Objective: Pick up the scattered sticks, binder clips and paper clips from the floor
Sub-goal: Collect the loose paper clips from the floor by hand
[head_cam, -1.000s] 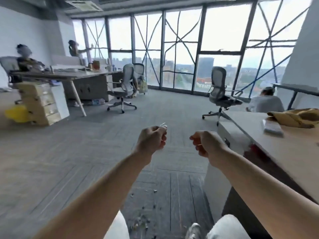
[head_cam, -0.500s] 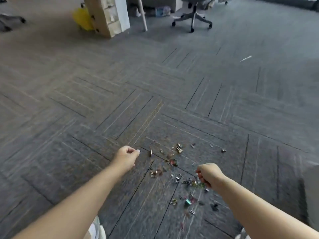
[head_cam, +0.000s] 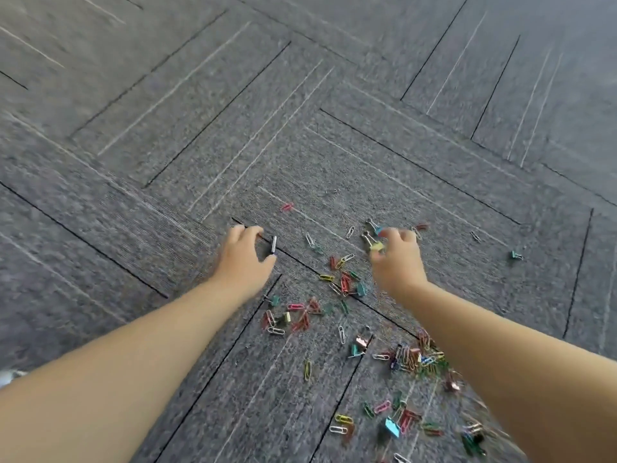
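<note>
Coloured wire paper clips [head_cam: 345, 282] and metal binder clips [head_cam: 361, 341] litter grey carpet floor [head_cam: 167, 128], pickup barely begun; left hand [head_cam: 243, 259] cupped open, right hand [head_cam: 397, 262] blurred, grip indiscernible.

The left grip [head_cam: 245, 259] is reaching palm down over the grey carpet-tile floor [head_cam: 160, 135]. Its fingers are bent and its thumb is spread apart from them, just beside a silver paper clip [head_cam: 273, 244] lying on a tile seam. The right grip [head_cam: 397, 259], blurred, is touching a yellow binder clip [head_cam: 377, 246]; the blur is hiding whether it is pinching it. Coloured paper clips [head_cam: 345, 282] are lying scattered between the grips, with a rose-gold binder clip [head_cam: 362, 340] nearer the person. A dense heap [head_cam: 414, 357] is lying beside the right arm [head_cam: 500, 379]. A teal binder clip [head_cam: 516, 255] is lying well apart, right of the right grip.
</note>
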Motion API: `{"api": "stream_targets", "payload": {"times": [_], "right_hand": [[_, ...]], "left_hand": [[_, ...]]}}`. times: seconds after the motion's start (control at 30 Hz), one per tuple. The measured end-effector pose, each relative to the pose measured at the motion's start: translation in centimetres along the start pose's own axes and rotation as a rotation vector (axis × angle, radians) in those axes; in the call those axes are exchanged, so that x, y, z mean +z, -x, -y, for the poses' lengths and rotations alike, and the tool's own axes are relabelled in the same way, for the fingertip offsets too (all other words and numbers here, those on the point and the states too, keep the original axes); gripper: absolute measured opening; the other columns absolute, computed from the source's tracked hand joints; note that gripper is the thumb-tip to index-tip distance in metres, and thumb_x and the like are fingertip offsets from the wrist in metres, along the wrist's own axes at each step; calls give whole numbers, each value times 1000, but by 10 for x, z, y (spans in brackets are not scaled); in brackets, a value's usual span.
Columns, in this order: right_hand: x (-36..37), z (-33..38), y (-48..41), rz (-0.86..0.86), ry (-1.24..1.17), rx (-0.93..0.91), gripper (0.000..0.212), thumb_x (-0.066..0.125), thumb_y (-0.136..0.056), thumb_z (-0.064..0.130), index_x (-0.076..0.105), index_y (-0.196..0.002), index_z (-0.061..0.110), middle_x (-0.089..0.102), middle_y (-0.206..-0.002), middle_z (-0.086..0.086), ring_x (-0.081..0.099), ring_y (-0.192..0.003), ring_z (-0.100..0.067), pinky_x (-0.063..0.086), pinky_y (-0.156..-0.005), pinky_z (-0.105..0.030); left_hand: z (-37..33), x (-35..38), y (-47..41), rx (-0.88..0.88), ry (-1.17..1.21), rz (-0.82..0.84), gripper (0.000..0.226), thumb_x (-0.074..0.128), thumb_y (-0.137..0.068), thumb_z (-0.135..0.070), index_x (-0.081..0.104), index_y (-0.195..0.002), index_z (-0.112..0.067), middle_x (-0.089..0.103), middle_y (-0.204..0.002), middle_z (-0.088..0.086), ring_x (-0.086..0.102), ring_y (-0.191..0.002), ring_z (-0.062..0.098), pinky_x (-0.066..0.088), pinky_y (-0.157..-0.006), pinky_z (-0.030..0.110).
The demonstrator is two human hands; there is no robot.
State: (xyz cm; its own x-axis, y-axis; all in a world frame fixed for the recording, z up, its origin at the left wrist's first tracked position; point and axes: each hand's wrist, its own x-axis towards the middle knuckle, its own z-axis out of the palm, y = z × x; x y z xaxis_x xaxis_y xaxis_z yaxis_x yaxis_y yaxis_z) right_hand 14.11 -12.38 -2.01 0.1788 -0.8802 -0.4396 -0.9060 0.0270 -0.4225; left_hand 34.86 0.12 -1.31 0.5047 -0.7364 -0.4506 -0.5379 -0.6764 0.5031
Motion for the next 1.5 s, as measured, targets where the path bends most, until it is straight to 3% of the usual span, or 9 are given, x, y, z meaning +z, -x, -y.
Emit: {"api": "stream_targets", "payload": {"times": [0.1,0.3,0.5,0.67,0.8,1.0,1.13,1.23,1.5], "right_hand": [[17,16,-48,-40,5,-90,54,46,-95,40,30,-146,28,10,-157,0,22,-141,-23,35,-109,-44],[70,19,-30,83,309,-387,64,30,-94,61,13,-150,36,-11,-159,-1,-17,-145,-27,-7,-116,-42],[89,-44,25,25,460,-678,68,36,-90,59,29,-149,25,14,-159,-3,7,-147,-25,8,-116,-40],[73,-76,39,-69,159,-762,46,49,-89,40,59,-126,15,48,-142,-6,36,-136,-24,27,-113,-47],[38,-82,3,-334,-53,-386,38,52,-93,35,58,-125,17,37,-148,-6,26,-138,-23,21,-113,-53],[20,-75,-63,-216,66,-57,60,32,-97,52,23,-150,27,-1,-160,-4,-8,-146,-22,-7,-118,-44],[37,-60,-30,-101,62,-249,56,31,-97,52,23,-149,31,0,-160,3,-11,-146,-20,-13,-114,-39],[60,-57,12,-23,135,-428,61,29,-91,61,25,-147,36,0,-159,7,-13,-145,-16,-15,-115,-36],[106,-72,69,-74,315,-657,70,43,-85,56,41,-144,19,28,-154,-5,17,-144,-30,11,-116,-48]], "left_hand": [[9,21,-38,76,-104,-56,62,54,-93,-38,26,-147,-25,1,-160,5,5,-146,28,13,-116,45],[13,54,-83,230,-318,-97,66,35,-97,-49,12,-152,-19,-3,-161,6,-7,-147,23,-7,-116,49],[9,86,-47,503,-243,-58,57,39,-99,-40,26,-149,-17,9,-160,7,-1,-148,21,-10,-116,36],[12,113,-5,655,-241,-7,64,27,-93,-51,34,-146,-16,16,-157,7,1,-145,16,-11,-115,30],[10,127,12,695,-201,40,62,27,-92,-50,35,-145,-19,13,-157,2,-6,-143,10,-20,-112,25],[11,108,11,646,43,-93,41,40,-94,-38,58,-124,-17,39,-148,4,25,-141,14,4,-119,40],[32,80,5,270,-147,-467,42,42,-94,-39,56,-126,-15,42,-146,10,36,-136,26,5,-114,53],[56,77,11,-37,-236,-325,58,35,-95,-53,32,-146,-25,7,-160,10,3,-147,28,-5,-114,57],[44,122,53,406,-171,-110,72,32,-88,-58,27,-149,-21,7,-159,8,-4,-146,18,-9,-116,45]]}}
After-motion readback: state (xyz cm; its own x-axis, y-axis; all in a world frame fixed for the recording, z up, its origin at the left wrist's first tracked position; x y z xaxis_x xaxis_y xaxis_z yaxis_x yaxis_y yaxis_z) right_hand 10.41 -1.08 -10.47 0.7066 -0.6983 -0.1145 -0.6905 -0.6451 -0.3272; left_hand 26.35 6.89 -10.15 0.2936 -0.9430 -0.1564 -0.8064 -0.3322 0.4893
